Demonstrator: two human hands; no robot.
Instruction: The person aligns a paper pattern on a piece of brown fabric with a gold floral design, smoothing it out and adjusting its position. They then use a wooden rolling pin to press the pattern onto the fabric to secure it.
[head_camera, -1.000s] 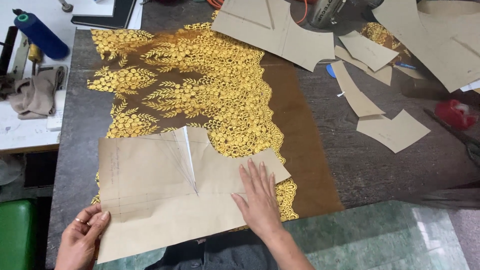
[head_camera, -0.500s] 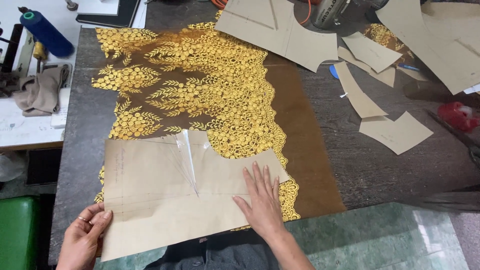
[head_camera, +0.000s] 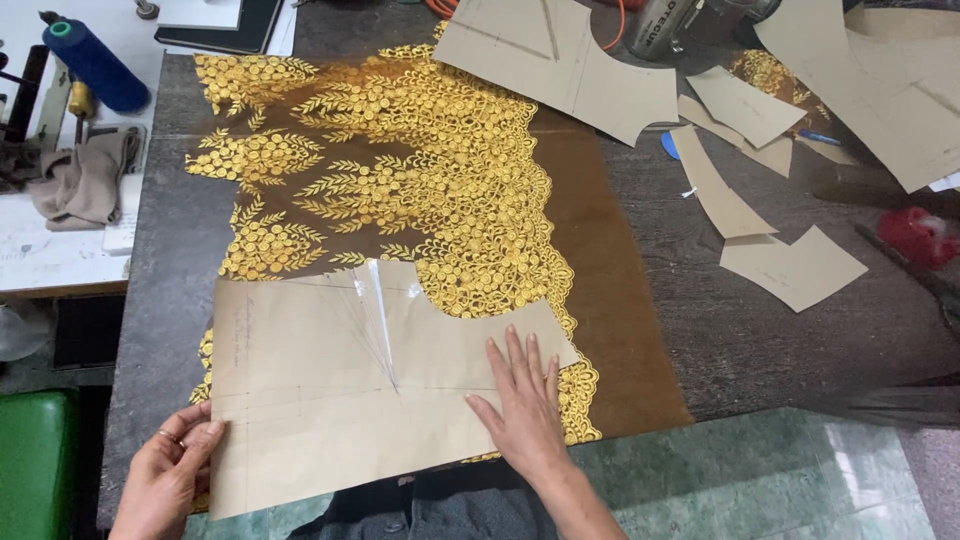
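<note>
A: What is at the far left?

B: A green stool (head_camera: 30, 460) low at the edge, and above it a white side table with a beige cloth (head_camera: 85, 180) and a blue thread cone (head_camera: 95, 68).

A: And the left hand?

B: The left hand (head_camera: 165, 480) grips the lower left corner of the paper pattern (head_camera: 340, 390), thumb on top, fingers curled under the edge; there is a ring on one finger.

A: Where does the pattern lie?

B: It lies flat at the near edge of the dark surface (head_camera: 760, 340), on top of the brown fabric with gold embroidery (head_camera: 400, 170), covering its near part.

A: The right hand?

B: The right hand (head_camera: 525, 400) is open wide, fingers spread, palm pressing flat on the right part of the pattern, holding nothing.

A: Further right?

B: Loose paper pieces (head_camera: 790, 265) lie scattered on the surface, well apart from the hands, and a red object (head_camera: 920, 235) sits near the right edge; I cannot tell what it is.
</note>
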